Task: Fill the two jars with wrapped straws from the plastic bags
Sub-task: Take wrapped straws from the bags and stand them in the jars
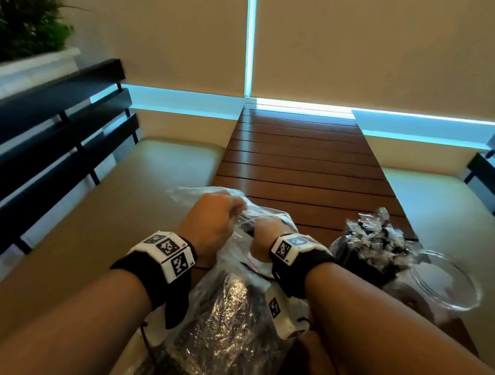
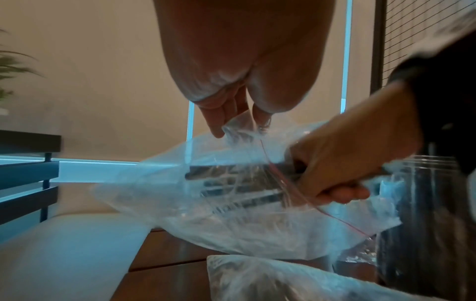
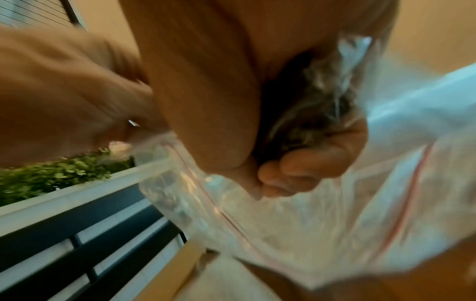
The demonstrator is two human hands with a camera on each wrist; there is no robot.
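Observation:
A clear zip bag with a red seal line is held up over the wooden table. My left hand pinches the bag's upper rim and keeps its mouth apart. My right hand is inside the bag, its fingers curled round a bundle of black wrapped straws. A second bag full of straws lies nearer to me. To the right, one jar stands packed with wrapped straws. Beside it is a clear glass jar with nothing visible in it.
Beige bench cushions flank the table on both sides, with black slatted backrests behind them. A planter with green leaves sits at the far left. Roller blinds cover the windows ahead.

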